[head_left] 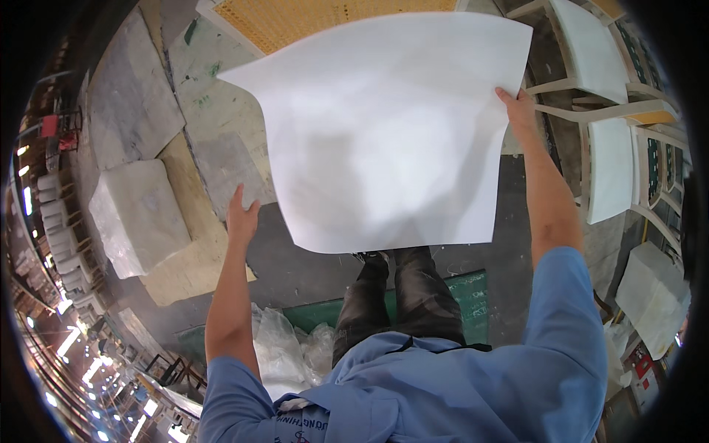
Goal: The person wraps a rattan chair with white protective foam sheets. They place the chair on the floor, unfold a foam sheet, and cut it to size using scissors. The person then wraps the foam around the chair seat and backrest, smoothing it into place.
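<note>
A broad white sheet point(391, 140) spreads before the person's legs, its curved top edge overlapping a yellow woven panel point(295, 23). White-padded chairs point(593, 55) stand along the right; a smaller plastic-wrapped block point(140, 214) lies at left, and crumpled clear plastic point(284, 347) near the feet. The right hand point(518, 111) pinches the sheet's right edge — the left hand point(242, 215), fingers spread, is empty and apart from it.

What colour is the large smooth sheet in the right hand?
Plain white; the large smooth sheet shows best in the head view.
</note>
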The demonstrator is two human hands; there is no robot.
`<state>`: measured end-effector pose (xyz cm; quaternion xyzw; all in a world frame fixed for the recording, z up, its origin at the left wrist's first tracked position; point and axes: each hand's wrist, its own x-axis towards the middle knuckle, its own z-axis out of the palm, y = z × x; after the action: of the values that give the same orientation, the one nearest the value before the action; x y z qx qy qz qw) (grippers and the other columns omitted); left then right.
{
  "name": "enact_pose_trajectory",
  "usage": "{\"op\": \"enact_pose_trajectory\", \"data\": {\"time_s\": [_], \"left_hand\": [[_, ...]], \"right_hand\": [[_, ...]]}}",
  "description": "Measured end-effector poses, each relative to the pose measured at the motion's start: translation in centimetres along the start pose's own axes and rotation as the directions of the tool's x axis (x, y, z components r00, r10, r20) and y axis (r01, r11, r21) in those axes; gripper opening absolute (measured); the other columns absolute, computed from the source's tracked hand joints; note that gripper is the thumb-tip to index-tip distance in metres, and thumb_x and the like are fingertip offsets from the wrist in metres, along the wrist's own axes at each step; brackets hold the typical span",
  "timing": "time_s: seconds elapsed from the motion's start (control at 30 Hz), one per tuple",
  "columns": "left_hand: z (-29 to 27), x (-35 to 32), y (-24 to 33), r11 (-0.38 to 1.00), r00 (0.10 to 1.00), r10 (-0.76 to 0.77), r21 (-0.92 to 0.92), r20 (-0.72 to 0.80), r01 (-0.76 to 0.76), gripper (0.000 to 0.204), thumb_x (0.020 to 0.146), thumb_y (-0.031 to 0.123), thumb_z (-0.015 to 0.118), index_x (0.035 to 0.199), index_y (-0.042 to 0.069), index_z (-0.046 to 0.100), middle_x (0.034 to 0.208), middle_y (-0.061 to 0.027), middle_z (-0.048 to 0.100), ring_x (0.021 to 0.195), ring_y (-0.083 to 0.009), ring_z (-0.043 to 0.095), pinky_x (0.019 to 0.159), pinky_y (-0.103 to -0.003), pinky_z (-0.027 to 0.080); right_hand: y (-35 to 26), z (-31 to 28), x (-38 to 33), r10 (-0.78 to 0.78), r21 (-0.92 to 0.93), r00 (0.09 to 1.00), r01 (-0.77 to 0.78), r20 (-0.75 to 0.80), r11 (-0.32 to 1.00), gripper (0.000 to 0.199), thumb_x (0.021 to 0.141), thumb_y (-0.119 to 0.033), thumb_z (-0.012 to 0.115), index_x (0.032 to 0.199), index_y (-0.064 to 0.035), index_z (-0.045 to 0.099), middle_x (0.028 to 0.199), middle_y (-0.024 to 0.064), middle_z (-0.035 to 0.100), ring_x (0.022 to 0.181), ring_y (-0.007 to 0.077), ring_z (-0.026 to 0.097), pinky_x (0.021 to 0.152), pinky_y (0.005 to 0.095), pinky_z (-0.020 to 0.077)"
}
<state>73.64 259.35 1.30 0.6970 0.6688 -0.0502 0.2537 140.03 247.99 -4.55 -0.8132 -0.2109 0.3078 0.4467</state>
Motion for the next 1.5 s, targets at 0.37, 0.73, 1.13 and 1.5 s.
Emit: {"op": "enact_pose_trajectory", "data": {"time_s": [0.37,0.73,1.13,1.5], "left_hand": [[9.6,5.2,-4.0,0.722,0.832,-0.367,-0.436,0.416,0.537,0.085,0.091,0.050,0.076,0.158,0.012,0.039,0.143,-0.0133,0.060,0.133,-0.0277,0.056,0.108,-0.043,0.045],[11.6,7.8,-5.6,0.423,0.908,-0.043,-0.816,0.416,0.394,0.037,0.103,0.013,0.063,0.136,-0.001,0.056,0.130,-0.0087,0.067,0.120,-0.0202,0.063,0.103,-0.036,0.052],[10.3,7.3,-6.2,0.397,0.912,-0.024,-0.833,0.410,0.385,0.031,0.102,0.018,0.065,0.129,0.003,0.062,0.116,-0.0054,0.071,0.104,-0.0166,0.068,0.091,-0.033,0.055],[10.3,5.0,-7.8,0.537,0.794,-0.144,-0.628,0.590,0.564,0.026,0.103,0.029,0.067,0.123,0.012,0.065,0.108,0.0015,0.073,0.092,-0.0113,0.070,0.084,-0.032,0.056]], "right_hand": [[9.4,0.5,-5.6,0.319,-0.084,0.940,-0.311,0.121,0.947,0.062,0.087,-0.026,0.085,0.137,-0.0003,0.058,0.124,0.0120,0.069,0.110,0.0203,0.065,0.095,0.0353,0.0511],[17.3,-0.7,-12.6,0.329,0.270,0.944,-0.324,0.028,0.907,0.031,0.092,-0.016,0.078,0.118,-0.0018,0.067,0.103,0.0042,0.072,0.089,0.0138,0.067,0.080,0.0293,0.0535],[17.1,-2.1,-13.1,0.253,0.252,0.959,-0.279,0.128,0.927,0.031,0.100,-0.020,0.069,0.124,-0.0002,0.067,0.111,0.0025,0.071,0.100,0.0107,0.064,0.088,0.0271,0.0497],[16.9,-4.2,-15.9,0.488,0.124,0.814,-0.545,0.315,0.829,0.032,0.103,-0.024,0.067,0.127,-0.0037,0.063,0.115,0.0026,0.071,0.105,0.0132,0.066,0.091,0.0305,0.0529]]}}
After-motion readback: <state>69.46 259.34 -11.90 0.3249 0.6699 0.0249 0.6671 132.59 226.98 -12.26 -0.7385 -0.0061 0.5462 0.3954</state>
